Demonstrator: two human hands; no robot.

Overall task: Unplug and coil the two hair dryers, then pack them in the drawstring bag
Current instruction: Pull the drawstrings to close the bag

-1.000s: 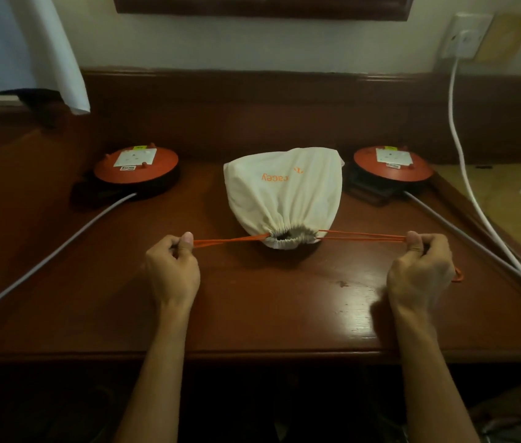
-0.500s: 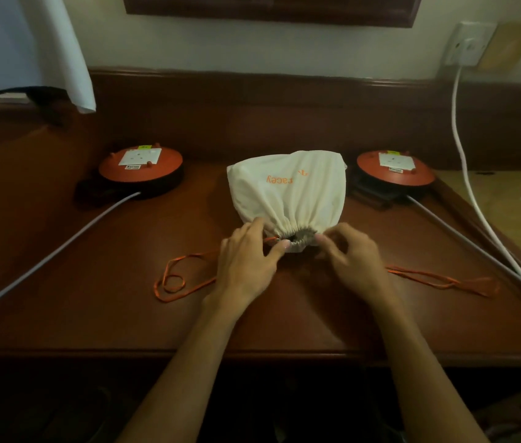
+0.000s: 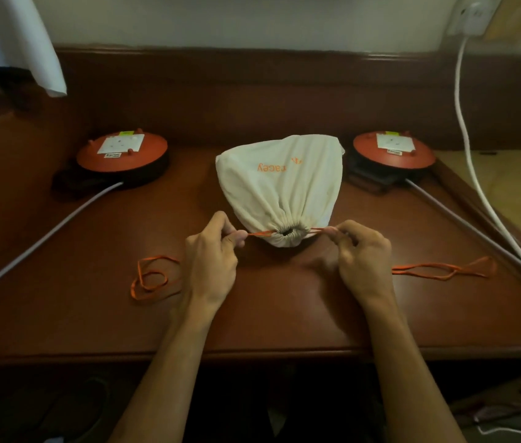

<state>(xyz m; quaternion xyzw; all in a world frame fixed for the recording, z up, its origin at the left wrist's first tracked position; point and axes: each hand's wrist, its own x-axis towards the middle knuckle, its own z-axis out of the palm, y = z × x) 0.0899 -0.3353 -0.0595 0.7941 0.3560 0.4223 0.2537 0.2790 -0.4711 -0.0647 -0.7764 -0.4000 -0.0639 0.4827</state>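
Note:
A bulging cream drawstring bag [image 3: 279,183] with orange lettering lies on the wooden desk [image 3: 272,321], its gathered mouth facing me and nearly closed. My left hand [image 3: 212,260] pinches the orange drawstring [image 3: 259,233] just left of the mouth. On the other side my right hand [image 3: 361,257] pinches the cord just right of the mouth. Slack cord lies in loops to the left [image 3: 152,279] and stretched out to the right [image 3: 444,271]. The hair dryers are hidden, not visible outside the bag.
Two orange cable reels [image 3: 121,155] [image 3: 393,151] sit at the back left and back right, each with a grey cable [image 3: 45,231] [image 3: 463,222] running toward me. A white cord [image 3: 466,129] hangs from a wall socket [image 3: 471,14]. White cloth [image 3: 19,39] hangs at the upper left.
A second ago both hands pulled the cord taut far apart. They let go, came in to the bag's mouth, and now pinch the cord close to it on each side.

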